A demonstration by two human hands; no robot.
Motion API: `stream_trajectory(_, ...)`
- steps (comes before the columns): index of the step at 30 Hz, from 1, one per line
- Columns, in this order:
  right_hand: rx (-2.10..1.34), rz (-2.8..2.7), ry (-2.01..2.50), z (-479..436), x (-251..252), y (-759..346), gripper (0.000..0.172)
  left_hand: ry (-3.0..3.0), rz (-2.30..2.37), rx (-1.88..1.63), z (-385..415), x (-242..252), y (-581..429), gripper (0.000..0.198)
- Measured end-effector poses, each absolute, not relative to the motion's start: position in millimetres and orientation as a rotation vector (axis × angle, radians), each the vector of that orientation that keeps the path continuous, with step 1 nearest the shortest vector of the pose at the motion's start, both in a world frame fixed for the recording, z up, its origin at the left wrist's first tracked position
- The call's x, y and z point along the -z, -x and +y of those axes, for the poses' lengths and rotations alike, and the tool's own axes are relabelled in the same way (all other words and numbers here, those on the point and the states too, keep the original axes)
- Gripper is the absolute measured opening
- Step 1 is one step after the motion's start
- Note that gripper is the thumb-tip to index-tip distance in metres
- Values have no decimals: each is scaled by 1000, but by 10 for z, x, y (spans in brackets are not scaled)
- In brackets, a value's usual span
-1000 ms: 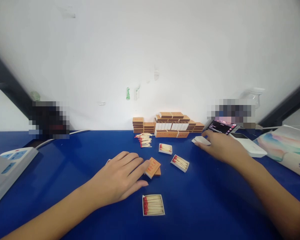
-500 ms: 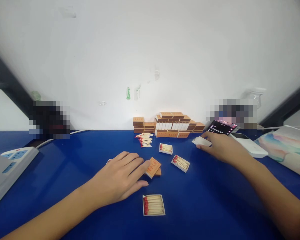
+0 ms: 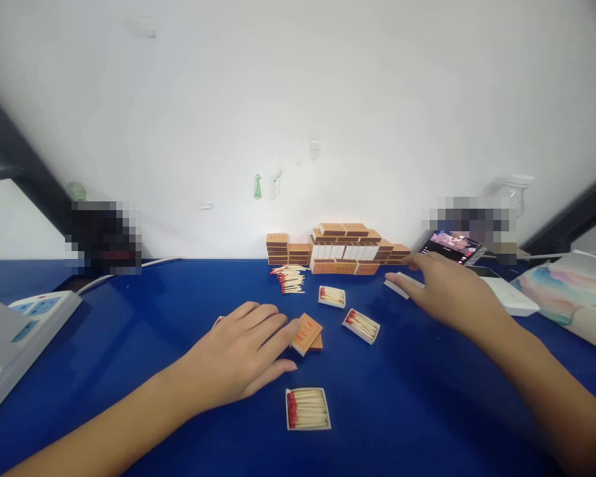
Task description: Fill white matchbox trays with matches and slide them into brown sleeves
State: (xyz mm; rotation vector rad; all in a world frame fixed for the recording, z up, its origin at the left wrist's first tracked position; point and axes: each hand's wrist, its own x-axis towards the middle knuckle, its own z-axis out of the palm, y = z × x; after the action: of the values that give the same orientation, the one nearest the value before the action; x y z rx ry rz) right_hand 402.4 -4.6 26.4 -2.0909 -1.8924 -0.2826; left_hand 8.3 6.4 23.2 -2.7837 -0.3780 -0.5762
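Note:
My left hand [image 3: 246, 348] lies on the table with fingers stretched out. Its index fingertip meets an orange matchbox cover [image 3: 308, 333], which rests askew on a second one. Part of another small item [image 3: 218, 320] shows behind that hand, mostly hidden. My right hand [image 3: 444, 291], thumb and forefinger apart, hovers over a white matchbox tray [image 3: 395, 285], partly covering it, near a lit phone [image 3: 454, 244]. Contact there is unclear. Trays of red-tipped matches include a near one [image 3: 308, 409], a tilted one [image 3: 361, 326] and one farther back [image 3: 332, 297].
Stacked matchboxes [image 3: 345, 267] line the white wall, with a pile of loose matches [image 3: 291, 279] before them. A power strip [image 3: 44, 318] sits at left. To the right are a white device [image 3: 514, 296] and a patterned tissue pack [image 3: 571, 291] on the blue table [image 3: 189, 437].
My right hand's fingers have shifted toward the phone, and the picture on its screen has changed. The white tray is more hidden. My left hand stays put; the view has shifted slightly.

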Motion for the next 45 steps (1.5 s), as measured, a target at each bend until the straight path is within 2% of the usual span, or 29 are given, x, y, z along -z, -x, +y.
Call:
stream_trajectory(3,11,-1990,2015,-151,-395,-3795,47,2782,-381,575,57,-236,-84,44)
stream_trajectory(5,-303,-2139,1928,-230,-443,-3660,51,2780,-379,582,54,-241,-85,44)
stream_trajectory(7,-470,-2212,1904,-294,-457,-3561,58,2779,-373,595,53,-246,-86,44)
stream_trajectory(10,-485,-2257,1921,-339,-452,-3460,58,2775,-368,607,58,-250,-85,43)
stream_trajectory(15,-473,-2314,1868,-344,-458,-3335,25,2786,-377,593,57,-245,-81,43)
stream_trajectory(18,-514,-2285,1835,-359,-477,-3290,19,2846,-407,642,36,-255,-80,43)
stream_trajectory(24,-549,-2225,1726,-247,-566,-3156,26,3055,-908,1053,138,-405,-161,30)
stream_trajectory(27,-512,-2196,1627,-79,-650,-2997,28,3070,-1084,1051,358,-498,-249,35)
stream_trajectory(32,-636,-2220,1465,251,-774,-2737,36,3244,-1171,1047,769,-542,-344,55)
stream_trajectory(36,-732,-2250,1374,469,-780,-2646,42,3326,-1133,1007,960,-510,-327,41)
stream_trajectory(45,-860,-2151,1267,703,-608,-2697,43,3249,-1082,1037,1185,-439,-276,35)
